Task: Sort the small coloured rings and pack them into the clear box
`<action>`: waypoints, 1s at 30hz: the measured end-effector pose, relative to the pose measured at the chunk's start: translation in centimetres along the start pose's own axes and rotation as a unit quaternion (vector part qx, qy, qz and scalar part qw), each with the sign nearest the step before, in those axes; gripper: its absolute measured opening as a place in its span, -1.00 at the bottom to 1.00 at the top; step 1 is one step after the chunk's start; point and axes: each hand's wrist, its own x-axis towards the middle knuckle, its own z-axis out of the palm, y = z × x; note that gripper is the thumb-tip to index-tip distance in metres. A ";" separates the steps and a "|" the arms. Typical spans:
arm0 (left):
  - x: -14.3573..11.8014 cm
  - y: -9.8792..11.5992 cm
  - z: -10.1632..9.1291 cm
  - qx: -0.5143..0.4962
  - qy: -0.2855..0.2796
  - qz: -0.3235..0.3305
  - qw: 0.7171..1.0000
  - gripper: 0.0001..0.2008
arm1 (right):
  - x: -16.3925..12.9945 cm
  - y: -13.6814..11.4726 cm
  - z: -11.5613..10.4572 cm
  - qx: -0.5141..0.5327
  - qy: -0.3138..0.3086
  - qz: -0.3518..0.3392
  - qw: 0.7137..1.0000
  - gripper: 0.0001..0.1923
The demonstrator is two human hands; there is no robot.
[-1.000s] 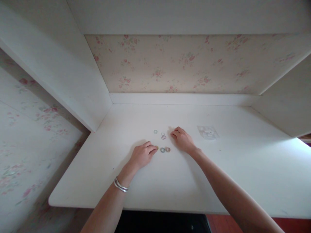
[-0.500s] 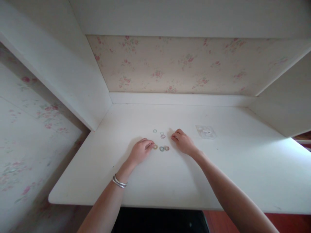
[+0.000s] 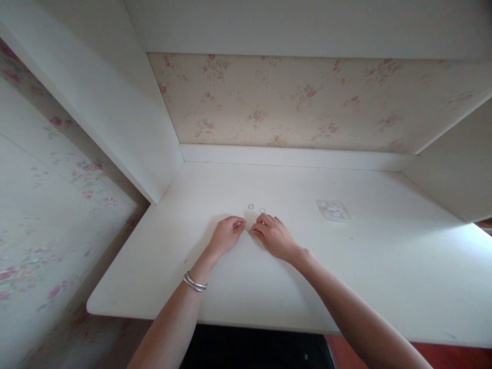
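Note:
My left hand [image 3: 229, 233], wearing silver bangles at the wrist, rests on the white desk with its thumb and fingers pinched together; whatever may be in the pinch is too small to make out. Close beside it, my right hand [image 3: 273, 236] has its fingers curled, and its fingertips close on a small yellowish ring [image 3: 250, 231]. Beyond the hands lie a pale green ring [image 3: 251, 206] and a thin ring [image 3: 262, 210]. Other small rings are hidden by my right hand.
A clear plastic packet [image 3: 333, 210] lies on the white desk [image 3: 292, 189] to the right. A side panel [image 3: 115, 107] rises at the left, and a flowered wall stands behind. Something black [image 3: 261, 348] sits below the front edge.
My right hand has moved left and toward me, over the nearer rings and close to my left hand. My left hand stays pinched near its place. The view has shifted slightly.

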 end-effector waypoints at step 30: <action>0.0 -0.2 0.0 0.028 -0.016 0.019 0.999 -0.72 | -1.9 -0.5 -0.5 0.028 0.046 0.006 0.999 -0.75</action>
